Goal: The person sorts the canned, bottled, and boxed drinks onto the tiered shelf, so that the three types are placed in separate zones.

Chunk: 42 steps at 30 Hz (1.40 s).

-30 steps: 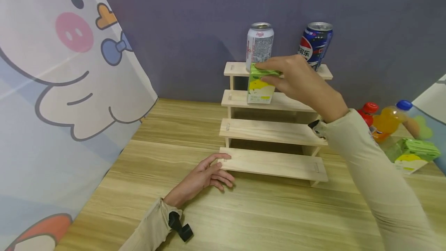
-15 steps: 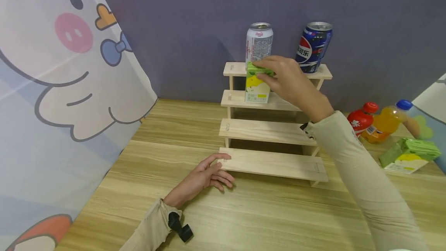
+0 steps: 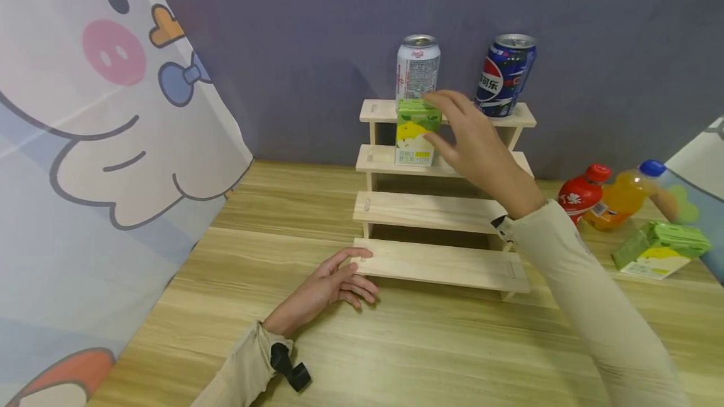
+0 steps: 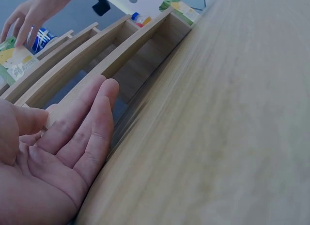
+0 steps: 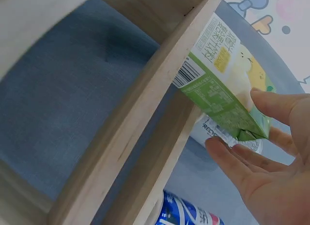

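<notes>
In the head view a green-and-yellow juice carton (image 3: 415,134) stands upright on the third step of a wooden tiered rack (image 3: 438,262), in front of a white cola can (image 3: 418,68). My right hand (image 3: 481,149) is at the carton's right side, thumb near its front and fingers spread by the top. The right wrist view shows these fingers (image 5: 232,159) apart, the thumb tip close to the carton (image 5: 218,84). My left hand (image 3: 322,287) rests at the left end of the lowest step, index finger on top, other fingers loose below.
A blue Pepsi can (image 3: 506,77) stands on the top step at right. On the table to the right are a red bottle (image 3: 581,193), an orange drink bottle (image 3: 622,200) and a second juice carton (image 3: 662,250). A dark wall (image 3: 300,49) rises behind.
The carton shifted slightly left on its step and turned its front more squarely forward. My right hand's fingers have since spread away from it. The left hand stays in place.
</notes>
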Each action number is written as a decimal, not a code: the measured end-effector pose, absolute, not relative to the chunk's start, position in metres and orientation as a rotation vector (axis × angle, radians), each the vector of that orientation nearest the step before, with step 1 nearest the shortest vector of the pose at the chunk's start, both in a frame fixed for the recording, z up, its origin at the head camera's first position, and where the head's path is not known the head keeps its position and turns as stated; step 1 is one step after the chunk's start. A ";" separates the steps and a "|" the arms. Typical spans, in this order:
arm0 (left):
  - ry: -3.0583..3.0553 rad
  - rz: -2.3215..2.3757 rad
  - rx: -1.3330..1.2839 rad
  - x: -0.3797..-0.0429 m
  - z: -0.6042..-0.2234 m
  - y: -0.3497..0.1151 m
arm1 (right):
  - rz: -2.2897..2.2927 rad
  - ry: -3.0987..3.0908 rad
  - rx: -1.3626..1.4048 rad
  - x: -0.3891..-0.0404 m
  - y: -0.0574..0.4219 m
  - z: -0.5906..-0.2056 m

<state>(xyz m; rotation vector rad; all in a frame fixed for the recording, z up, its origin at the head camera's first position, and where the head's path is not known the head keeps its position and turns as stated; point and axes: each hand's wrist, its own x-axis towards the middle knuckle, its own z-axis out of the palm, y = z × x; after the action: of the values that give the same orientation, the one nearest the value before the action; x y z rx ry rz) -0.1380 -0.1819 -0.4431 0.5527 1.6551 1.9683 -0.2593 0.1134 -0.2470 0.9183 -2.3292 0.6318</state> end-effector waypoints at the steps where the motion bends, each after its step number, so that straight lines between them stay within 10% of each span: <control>1: 1.655 1.969 0.557 -0.138 -0.443 -0.182 | 0.629 -2.312 0.919 -0.257 0.116 -0.248; 42: 1.695 1.950 0.470 -0.137 -0.441 -0.181 | 0.385 -2.351 0.579 -0.152 0.319 -0.324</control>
<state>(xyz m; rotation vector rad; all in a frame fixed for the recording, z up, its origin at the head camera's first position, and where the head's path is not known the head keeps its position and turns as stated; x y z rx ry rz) -0.1369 -0.1806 -0.4413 0.4703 1.6950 1.9501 -0.1515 0.3188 -0.3240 0.5785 -2.3506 0.3847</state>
